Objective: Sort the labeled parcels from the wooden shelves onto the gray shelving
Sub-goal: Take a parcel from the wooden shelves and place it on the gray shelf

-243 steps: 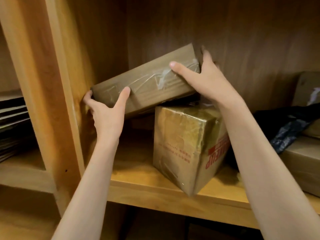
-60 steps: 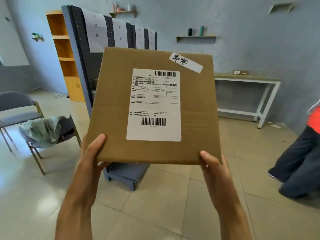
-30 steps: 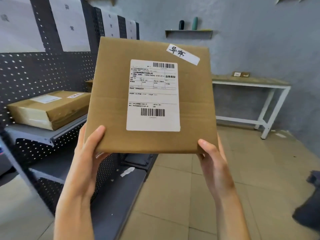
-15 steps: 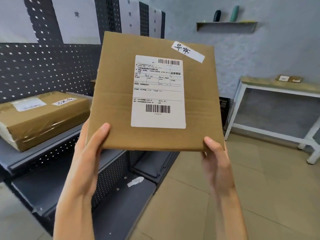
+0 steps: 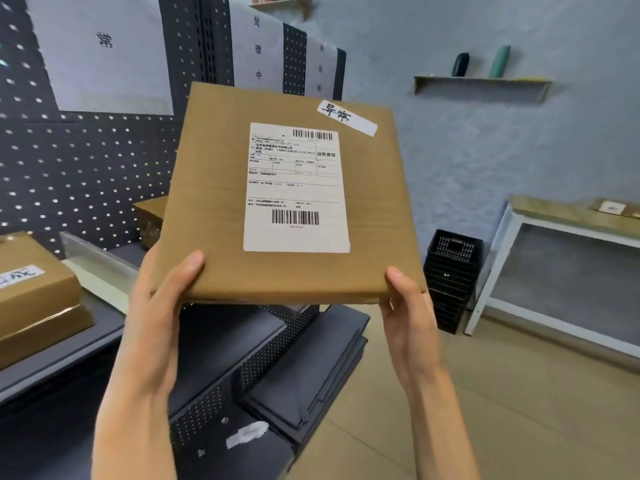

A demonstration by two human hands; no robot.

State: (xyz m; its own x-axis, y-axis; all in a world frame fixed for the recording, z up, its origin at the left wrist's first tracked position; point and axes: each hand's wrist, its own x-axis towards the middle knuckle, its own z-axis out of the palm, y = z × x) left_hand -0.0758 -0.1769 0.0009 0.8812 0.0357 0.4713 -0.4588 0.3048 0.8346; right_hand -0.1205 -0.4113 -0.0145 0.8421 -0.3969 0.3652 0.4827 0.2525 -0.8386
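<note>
Head view: I've closed in on the gray shelving (image 5: 86, 341); it now fills the left, its near shelf right beside me; half a second ago it sat further off. Flat parcel (image 5: 291, 195) unchanged, upright, label facing me; left hand (image 5: 162, 299) and right hand (image 5: 408, 306) each grip a bottom corner, thumbs on the front. Another parcel (image 5: 34, 299) already lies on the shelf at left. Judging: carry nearly done; next, match its handwritten tag (image 5: 346, 117) to a sign (image 5: 100, 53), then place.

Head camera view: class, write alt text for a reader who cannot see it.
Left hand and right hand hold up a flat cardboard parcel bearing a shipping label and handwritten tag, beside gray shelving holding another parcel.
</note>
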